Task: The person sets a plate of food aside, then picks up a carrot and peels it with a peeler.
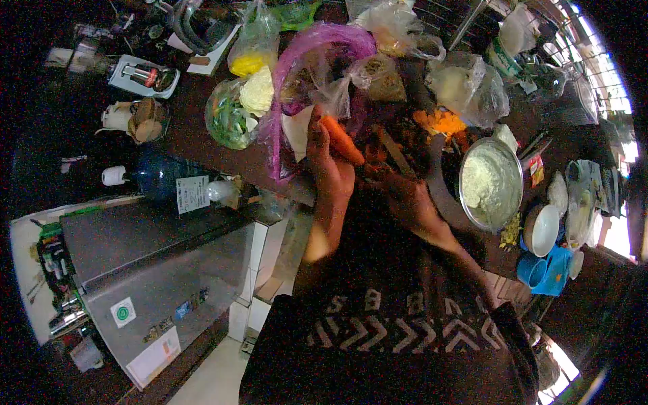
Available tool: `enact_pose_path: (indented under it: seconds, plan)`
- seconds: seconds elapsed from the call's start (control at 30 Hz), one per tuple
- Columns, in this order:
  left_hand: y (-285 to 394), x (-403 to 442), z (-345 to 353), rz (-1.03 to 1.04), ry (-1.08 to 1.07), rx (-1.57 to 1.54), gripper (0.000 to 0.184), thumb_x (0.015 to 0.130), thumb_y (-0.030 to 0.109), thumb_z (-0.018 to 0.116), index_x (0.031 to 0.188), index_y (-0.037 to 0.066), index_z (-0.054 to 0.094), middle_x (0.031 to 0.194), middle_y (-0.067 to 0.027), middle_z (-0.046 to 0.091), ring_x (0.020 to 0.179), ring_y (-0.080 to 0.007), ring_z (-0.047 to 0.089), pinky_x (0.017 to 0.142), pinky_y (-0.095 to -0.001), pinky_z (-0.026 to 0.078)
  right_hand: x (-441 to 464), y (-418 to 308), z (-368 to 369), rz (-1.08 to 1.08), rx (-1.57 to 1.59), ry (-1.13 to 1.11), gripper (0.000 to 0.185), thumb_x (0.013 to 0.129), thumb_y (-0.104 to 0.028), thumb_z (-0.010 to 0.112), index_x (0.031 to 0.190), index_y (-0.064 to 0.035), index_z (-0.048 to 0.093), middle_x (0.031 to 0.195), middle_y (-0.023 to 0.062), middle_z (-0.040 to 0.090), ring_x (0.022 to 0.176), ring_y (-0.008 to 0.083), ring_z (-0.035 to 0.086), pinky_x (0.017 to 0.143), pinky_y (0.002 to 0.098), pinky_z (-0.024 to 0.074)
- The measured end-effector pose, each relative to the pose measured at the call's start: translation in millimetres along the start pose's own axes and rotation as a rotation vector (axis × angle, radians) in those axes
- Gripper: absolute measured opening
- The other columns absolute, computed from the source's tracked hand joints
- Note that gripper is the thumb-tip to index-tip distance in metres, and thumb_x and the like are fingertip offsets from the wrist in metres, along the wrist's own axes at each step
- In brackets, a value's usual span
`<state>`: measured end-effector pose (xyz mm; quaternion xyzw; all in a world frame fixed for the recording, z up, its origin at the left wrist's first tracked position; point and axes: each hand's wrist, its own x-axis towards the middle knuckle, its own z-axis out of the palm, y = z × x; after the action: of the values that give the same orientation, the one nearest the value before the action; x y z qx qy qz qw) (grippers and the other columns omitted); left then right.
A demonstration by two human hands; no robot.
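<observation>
An orange carrot (341,140) is gripped in my left hand (329,158), tilted with its lower end toward my right hand (407,199). The fingers of my right hand are closed near that end, at the base of a long narrow tool (396,152) that looks like a knife or peeler; its exact form is too dark to tell. Beyond my hands lies a purple plastic bag (275,128), open, with clear plastic inside. Bright orange carrot pieces (440,123) lie behind my right hand, with darker scraps around them.
A metal bowl of white powder (487,183) stands at the right, near a white bowl (541,230) and a blue cup (532,271). Bagged vegetables (229,115) and other plastic bags (469,88) lie across the back. A grey cabinet (169,270) is at the left.
</observation>
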<state>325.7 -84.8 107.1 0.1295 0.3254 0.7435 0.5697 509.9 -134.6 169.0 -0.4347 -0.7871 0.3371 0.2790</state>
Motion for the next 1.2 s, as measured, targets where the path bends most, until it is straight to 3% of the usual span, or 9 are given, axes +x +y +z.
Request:
enact_pose_path:
  seconds: [0.13,0.23,0.33,0.43,0.63,0.7,0.8,1.0,1.2]
  plan:
    - [3,-9,1,-0.061,0.008,0.031,0.058,0.1,0.048,0.067,0.14,0.008,0.055,0.106,-0.0009,0.061,0.096,-0.0115,0.058,0.085,-0.0305,0.05,-11,4,14,0.434,0.906,0.277,0.03,0.094,0.002,0.063,0.122,-0.0012,0.072,0.121,0.0171,0.074,0.114,0.0295,0.071,0.096,0.0394,0.0537]
    - [-10,-8,-11,-0.08,0.062,0.203,0.056,0.101,0.05,0.064,0.136,0.007,0.057,0.104,-0.0015,0.063,0.094,-0.0113,0.06,0.083,-0.0318,0.052,1,23,-10,0.135,0.21,0.045,0.035,0.094,0.004,0.061,0.129,0.0004,0.069,0.123,0.0162,0.074,0.114,0.0255,0.07,0.097,0.037,0.0525]
    - [-19,-12,-9,-0.09,0.054,0.289,0.054,0.102,0.05,0.062,0.133,0.007,0.058,0.104,-0.0019,0.064,0.092,-0.0112,0.061,0.082,-0.0322,0.052,21,-3,-23,-0.046,0.069,0.107,0.038,0.094,0.006,0.061,0.131,-0.0002,0.067,0.12,0.0174,0.074,0.106,0.0239,0.071,0.094,0.0355,0.0539]
    - [-15,-25,8,-0.206,-0.084,0.098,0.05,0.103,0.05,0.061,0.129,0.007,0.06,0.105,-0.0025,0.065,0.09,-0.012,0.061,0.082,-0.0322,0.053,31,-12,-22,0.134,0.139,0.092,0.038,0.093,0.007,0.062,0.13,0.0004,0.067,0.118,0.0172,0.075,0.102,0.0238,0.072,0.092,0.0347,0.0545]
    - [-37,-17,-19,-0.084,-0.161,0.185,0.051,0.104,0.051,0.058,0.131,0.007,0.06,0.106,-0.0053,0.066,0.095,-0.0139,0.062,0.087,-0.0332,0.053,36,-2,-8,-0.005,0.285,0.089,0.039,0.092,0.006,0.061,0.13,-0.0014,0.067,0.119,0.0186,0.074,0.104,0.0302,0.074,0.087,0.0387,0.0576]
    - [-42,-11,-28,-0.047,-0.17,0.222,0.052,0.104,0.051,0.057,0.131,0.007,0.059,0.107,-0.0059,0.066,0.096,-0.0143,0.062,0.089,-0.0335,0.053,29,0,-2,0.117,-0.019,0.04,0.038,0.092,0.005,0.059,0.127,-0.0052,0.07,0.116,0.02,0.073,0.102,0.0348,0.074,0.085,0.0417,0.0588]
    - [-36,-8,-34,-0.037,0.048,0.294,0.052,0.102,0.05,0.062,0.133,0.008,0.059,0.107,-0.0049,0.064,0.098,-0.0139,0.061,0.09,-0.0337,0.052,12,10,2,0.002,0.001,0.031,0.037,0.093,0.004,0.059,0.126,-0.0075,0.071,0.115,0.0206,0.073,0.104,0.0375,0.072,0.086,0.0427,0.0587]
    - [-3,-13,-12,-0.103,-0.048,-0.02,0.053,0.098,0.046,0.07,0.133,0.008,0.06,0.11,-0.0041,0.063,0.1,-0.0161,0.06,0.09,-0.0336,0.05,-7,9,-6,-0.01,0.088,0.026,0.036,0.091,0.003,0.063,0.126,-0.0028,0.07,0.117,0.0191,0.074,0.108,0.0347,0.073,0.09,0.0387,0.0574]
    - [-33,-3,-31,0.164,-0.06,0.657,0.05,0.1,0.046,0.068,0.13,0.007,0.06,0.101,-0.0044,0.067,0.089,-0.0158,0.064,0.082,-0.0321,0.053,15,-15,-27,-0.011,0.15,0.048,0.036,0.09,0.006,0.062,0.125,0.0025,0.068,0.117,0.0189,0.074,0.105,0.0294,0.073,0.091,0.0353,0.056]
